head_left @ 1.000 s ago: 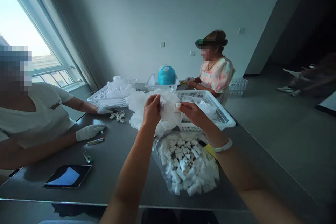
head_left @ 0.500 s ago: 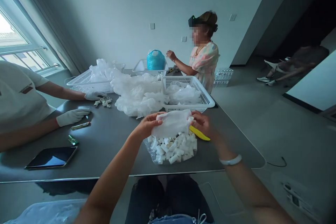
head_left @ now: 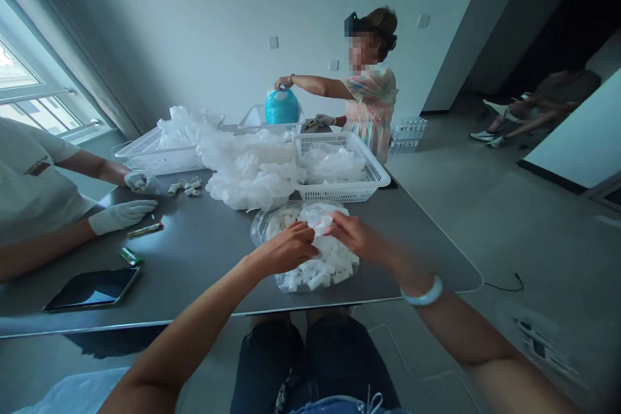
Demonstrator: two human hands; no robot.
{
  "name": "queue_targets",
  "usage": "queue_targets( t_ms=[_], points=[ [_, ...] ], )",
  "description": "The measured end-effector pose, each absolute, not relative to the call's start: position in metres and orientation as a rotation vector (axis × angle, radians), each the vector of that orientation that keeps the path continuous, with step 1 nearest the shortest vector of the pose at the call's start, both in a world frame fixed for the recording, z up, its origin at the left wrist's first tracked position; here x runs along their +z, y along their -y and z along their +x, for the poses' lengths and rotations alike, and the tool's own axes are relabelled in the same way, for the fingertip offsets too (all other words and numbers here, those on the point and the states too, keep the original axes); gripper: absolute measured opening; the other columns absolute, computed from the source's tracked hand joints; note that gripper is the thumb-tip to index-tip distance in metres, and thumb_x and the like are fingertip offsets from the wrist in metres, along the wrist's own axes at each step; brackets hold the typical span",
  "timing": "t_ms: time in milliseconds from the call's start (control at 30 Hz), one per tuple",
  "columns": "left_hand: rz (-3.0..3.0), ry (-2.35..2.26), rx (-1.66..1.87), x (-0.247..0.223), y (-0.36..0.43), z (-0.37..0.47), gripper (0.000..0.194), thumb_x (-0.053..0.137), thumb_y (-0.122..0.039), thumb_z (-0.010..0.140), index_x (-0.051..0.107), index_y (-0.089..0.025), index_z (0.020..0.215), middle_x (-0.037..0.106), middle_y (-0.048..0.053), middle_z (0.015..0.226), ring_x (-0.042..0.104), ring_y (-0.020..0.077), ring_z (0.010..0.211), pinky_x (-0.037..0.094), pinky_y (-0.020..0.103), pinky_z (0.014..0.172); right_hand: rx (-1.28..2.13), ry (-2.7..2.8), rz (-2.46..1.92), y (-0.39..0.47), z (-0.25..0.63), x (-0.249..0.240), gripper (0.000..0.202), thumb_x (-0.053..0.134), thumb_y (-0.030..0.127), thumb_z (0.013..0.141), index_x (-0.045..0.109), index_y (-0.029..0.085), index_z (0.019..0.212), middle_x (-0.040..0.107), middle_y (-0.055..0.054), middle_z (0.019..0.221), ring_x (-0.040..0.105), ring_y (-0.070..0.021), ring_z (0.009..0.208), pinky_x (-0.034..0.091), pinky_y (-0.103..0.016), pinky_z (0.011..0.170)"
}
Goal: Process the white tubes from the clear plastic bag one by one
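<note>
Your right grip [head_left: 356, 236] is pinched closed at the fingertips on a small crumple of white film [head_left: 323, 225]. Your left grip [head_left: 286, 247] curls half closed just beside it; whether it also pinches the film cannot be told, nor whether a fitting sits inside. The film is over the white fittings [head_left: 334, 263] heaped in a clear bag [head_left: 262, 226], close to the near edge of the worktop [head_left: 208, 272].

Half a second ago the film was spread between both hands; now it is bunched, so the spreading looks finished. Across the worktop, a co-worker's hand [head_left: 284, 82] is now on the blue bag [head_left: 282, 108].

Forward, the white basket [head_left: 339, 194] and piled white bags [head_left: 252, 171] limit your reach. Leftward, your room seems widest, up to the tablet [head_left: 92, 288] by the near edge and the other co-worker's gloved hand [head_left: 123, 217]. Rightward, the worktop runs to its right edge; your bangle [head_left: 423, 294] is by its near right corner.
</note>
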State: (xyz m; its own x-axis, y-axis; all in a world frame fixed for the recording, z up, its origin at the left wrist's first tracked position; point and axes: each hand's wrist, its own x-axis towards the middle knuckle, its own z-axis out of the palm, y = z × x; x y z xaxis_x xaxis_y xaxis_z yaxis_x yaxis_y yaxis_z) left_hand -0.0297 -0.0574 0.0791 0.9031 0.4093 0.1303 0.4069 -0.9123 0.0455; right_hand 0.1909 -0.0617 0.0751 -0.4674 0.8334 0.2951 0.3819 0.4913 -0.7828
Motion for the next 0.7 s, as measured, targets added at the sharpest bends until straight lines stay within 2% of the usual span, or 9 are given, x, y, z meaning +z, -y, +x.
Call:
queue_targets(
  t_ms=[133, 233, 300, 400, 467, 533, 600, 700],
  points=[
    [3.138, -0.698, 0.01, 0.082, 0.065, -0.035, 0.015, 0.052, -0.023, 0.087, 0.066, -0.02, 0.09, 0.053, 0.003, 0.073, 0.047, 0.0144, 0.069, 0.037, 0.029, 0.075, 0.471, 2.579, -1.087, 0.048, 0.176, 0.061, 0.022, 0.039, 0.037, 0.093, 0.052, 0.02, 0.099, 0.064, -0.003, 0.075, 0.061, -0.0161, 0.066, 0.038, -0.023, 0.054],
    [3.148, -0.767, -0.074, 0.089, 0.072, -0.039, 0.024, 0.052, -0.033, 0.086, 0.064, -0.023, 0.105, 0.054, 0.005, 0.08, 0.049, 0.0156, 0.072, 0.037, 0.027, 0.066, 0.146, 2.769, -1.124, 0.047, 0.177, 0.061, 0.022, 0.043, 0.032, 0.092, 0.055, 0.019, 0.106, 0.067, -0.006, 0.083, 0.064, -0.0188, 0.07, 0.037, -0.023, 0.053],
    [3.17, -0.788, -0.069, 0.094, 0.075, -0.038, 0.028, 0.051, -0.037, 0.086, 0.064, -0.025, 0.107, 0.053, 0.005, 0.083, 0.049, 0.0165, 0.073, 0.037, 0.028, 0.064, 0.013, 2.836, -1.104, 0.05, 0.177, 0.065, 0.027, 0.047, 0.033, 0.09, 0.054, 0.021, 0.114, 0.068, -0.007, 0.083, 0.064, -0.0198, 0.07, 0.037, -0.024, 0.052],
    [3.199, -0.786, -0.021, 0.099, 0.079, -0.035, 0.029, 0.05, -0.042, 0.085, 0.065, -0.024, 0.103, 0.051, 0.006, 0.085, 0.048, 0.0161, 0.072, 0.037, 0.028, 0.064, 0.033, 2.789, -1.132, 0.053, 0.18, 0.073, 0.043, 0.049, 0.038, 0.089, 0.044, 0.023, 0.129, 0.068, -0.006, 0.084, 0.064, -0.0192, 0.066, 0.038, -0.024, 0.05],
    [3.206, -0.798, 0.031, 0.099, 0.083, -0.033, 0.03, 0.05, -0.044, 0.085, 0.066, -0.023, 0.1, 0.05, 0.006, 0.085, 0.048, 0.0162, 0.073, 0.038, 0.028, 0.064, 0.126, 2.703, -1.217, 0.054, 0.184, 0.078, 0.05, 0.047, 0.046, 0.088, 0.04, 0.021, 0.131, 0.068, -0.006, 0.083, 0.063, -0.0192, 0.065, 0.038, -0.025, 0.051],
    [3.191, -0.861, 0.095, 0.099, 0.087, -0.032, 0.028, 0.05, -0.041, 0.086, 0.065, -0.021, 0.097, 0.05, 0.006, 0.085, 0.049, 0.0164, 0.074, 0.039, 0.028, 0.064, 0.209, 2.692, -1.273, 0.055, 0.19, 0.083, 0.046, 0.048, 0.052, 0.086, 0.051, 0.021, 0.12, 0.066, -0.006, 0.082, 0.062, -0.0197, 0.068, 0.039, -0.025, 0.053],
    [3.126, -1.024, 0.191, 0.101, 0.087, -0.029, 0.025, 0.049, -0.034, 0.088, 0.062, -0.019, 0.103, 0.051, 0.006, 0.086, 0.051, 0.0161, 0.074, 0.041, 0.027, 0.062, 0.267, 2.739, -1.269, 0.052, 0.197, 0.086, 0.032, 0.051, 0.049, 0.085, 0.062, 0.021, 0.097, 0.064, -0.005, 0.084, 0.061, -0.0191, 0.071, 0.04, -0.025, 0.056],
    [2.931, -1.322, 0.332, 0.11, 0.072, -0.02, 0.027, 0.046, -0.023, 0.089, 0.055, -0.017, 0.115, 0.055, 0.007, 0.09, 0.055, 0.015, 0.072, 0.042, 0.025, 0.058, 0.329, 2.684, -1.195, 0.037, 0.21, 0.092, 0.023, 0.051, 0.038, 0.086, 0.061, 0.02, 0.076, 0.06, -0.004, 0.086, 0.058, -0.0164, 0.074, 0.042, -0.026, 0.062]
  ],
)
